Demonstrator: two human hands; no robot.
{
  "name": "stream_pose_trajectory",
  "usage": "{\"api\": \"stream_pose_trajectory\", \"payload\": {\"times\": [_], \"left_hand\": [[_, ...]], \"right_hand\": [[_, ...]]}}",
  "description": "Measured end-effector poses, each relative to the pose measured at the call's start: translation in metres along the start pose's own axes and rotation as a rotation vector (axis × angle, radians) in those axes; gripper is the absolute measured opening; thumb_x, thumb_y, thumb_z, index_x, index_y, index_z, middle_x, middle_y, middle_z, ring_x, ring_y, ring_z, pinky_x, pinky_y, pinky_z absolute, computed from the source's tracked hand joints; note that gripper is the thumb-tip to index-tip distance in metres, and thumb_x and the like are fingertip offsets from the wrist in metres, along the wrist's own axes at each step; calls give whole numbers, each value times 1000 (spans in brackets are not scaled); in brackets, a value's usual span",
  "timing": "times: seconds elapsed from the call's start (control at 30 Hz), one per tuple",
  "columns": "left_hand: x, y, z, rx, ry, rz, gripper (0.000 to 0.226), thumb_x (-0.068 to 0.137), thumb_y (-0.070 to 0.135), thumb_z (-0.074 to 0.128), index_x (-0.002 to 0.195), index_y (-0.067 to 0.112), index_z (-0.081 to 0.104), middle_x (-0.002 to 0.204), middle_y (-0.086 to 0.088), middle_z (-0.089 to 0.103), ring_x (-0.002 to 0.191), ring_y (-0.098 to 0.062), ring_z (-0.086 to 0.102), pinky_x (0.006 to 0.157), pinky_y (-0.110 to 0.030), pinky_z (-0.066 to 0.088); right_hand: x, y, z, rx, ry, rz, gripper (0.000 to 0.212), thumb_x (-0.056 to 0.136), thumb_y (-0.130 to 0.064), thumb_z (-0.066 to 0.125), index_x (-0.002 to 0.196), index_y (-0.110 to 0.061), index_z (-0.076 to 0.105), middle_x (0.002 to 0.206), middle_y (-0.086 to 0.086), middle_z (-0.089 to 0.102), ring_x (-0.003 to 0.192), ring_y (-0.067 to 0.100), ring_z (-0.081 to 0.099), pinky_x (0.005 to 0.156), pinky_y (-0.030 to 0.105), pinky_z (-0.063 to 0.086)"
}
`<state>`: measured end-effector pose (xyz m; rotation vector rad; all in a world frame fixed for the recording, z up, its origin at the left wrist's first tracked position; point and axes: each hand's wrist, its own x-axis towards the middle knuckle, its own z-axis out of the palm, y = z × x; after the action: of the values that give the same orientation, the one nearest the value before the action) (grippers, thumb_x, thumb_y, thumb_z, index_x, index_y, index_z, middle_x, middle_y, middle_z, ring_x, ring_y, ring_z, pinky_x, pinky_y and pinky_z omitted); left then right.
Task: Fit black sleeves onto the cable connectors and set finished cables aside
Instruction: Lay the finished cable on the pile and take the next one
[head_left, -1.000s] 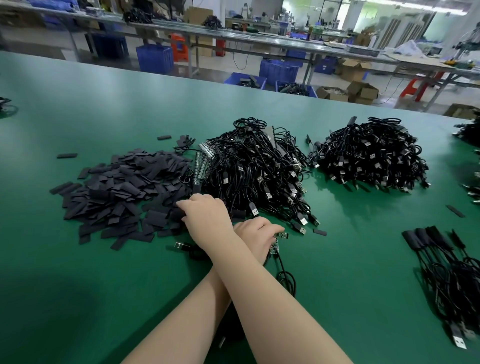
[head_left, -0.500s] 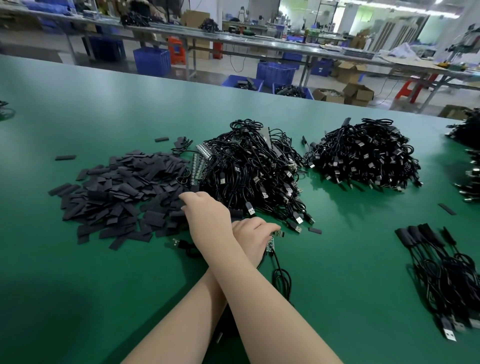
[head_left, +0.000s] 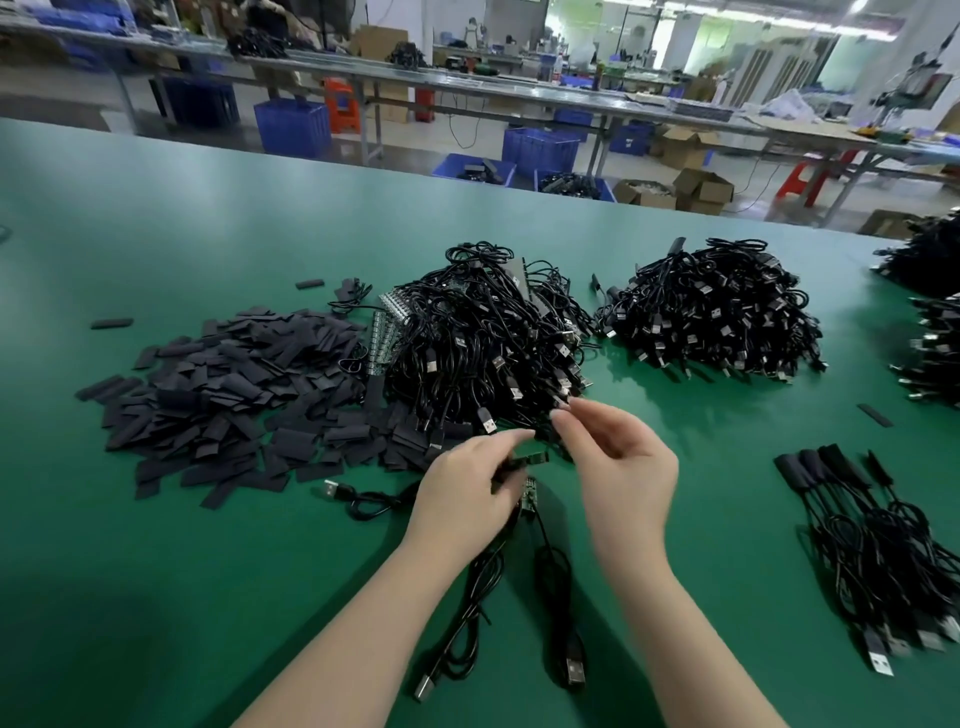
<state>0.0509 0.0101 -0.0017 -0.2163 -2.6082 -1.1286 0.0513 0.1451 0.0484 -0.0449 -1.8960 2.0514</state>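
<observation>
My left hand (head_left: 465, 493) grips the ends of two black cables; a small green connector board (head_left: 532, 460) sticks out of its fingers and another (head_left: 530, 499) hangs just below. Their leads trail toward me to USB plugs (head_left: 574, 670). My right hand (head_left: 621, 467) hovers beside it, thumb and forefinger pinched on what looks like a black sleeve (head_left: 560, 404), hard to make out against the cables behind. The heap of flat black sleeves (head_left: 234, 395) lies to the left, next to the big cable pile (head_left: 483, 338). Sleeved cables (head_left: 857, 519) lie at the right.
A second cable pile (head_left: 717, 317) sits farther right, with more piles at the right edge (head_left: 935, 332). One loose cable (head_left: 358, 496) lies left of my left hand, and a stray sleeve (head_left: 875, 415) lies on the green table (head_left: 156, 597). Blue crates (head_left: 293, 127) stand beyond the table.
My right hand, which reached across my left wrist to the sleeve heap, has swung back to the right and lifted. My arms are uncrossed, and the left hand's connector boards show.
</observation>
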Motion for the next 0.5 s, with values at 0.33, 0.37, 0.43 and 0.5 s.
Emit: {"api": "stream_pose_trajectory", "payload": {"times": [0.33,0.37,0.43,0.5], "left_hand": [[-4,3,2,-38,21,84,29,89,39,64,117,33,68,107,19,68,101,3,57,90,-24,49],[-4,4,1,-39,19,98,29,90,40,62,116,31,69,107,17,69,101,2,59,91,-26,49],[-4,5,0,-49,-4,96,35,91,49,53,117,31,69,106,16,69,102,-1,60,92,-30,49],[-3,7,0,-60,-42,74,46,91,57,43,120,31,67,108,15,69,106,-3,59,94,-32,48]], "right_hand": [[-3,34,-31,70,75,185,23,80,-5,79,71,-26,74,77,2,75,76,15,71,70,22,57],[-4,35,-30,85,71,195,23,79,-5,80,71,-26,74,76,2,74,76,18,71,70,23,57],[-5,37,-29,91,58,195,24,79,-4,80,71,-25,73,76,5,74,77,21,71,71,27,58],[-7,38,-26,70,39,171,26,80,-1,78,70,-25,72,79,6,75,76,19,71,73,27,59]]}}
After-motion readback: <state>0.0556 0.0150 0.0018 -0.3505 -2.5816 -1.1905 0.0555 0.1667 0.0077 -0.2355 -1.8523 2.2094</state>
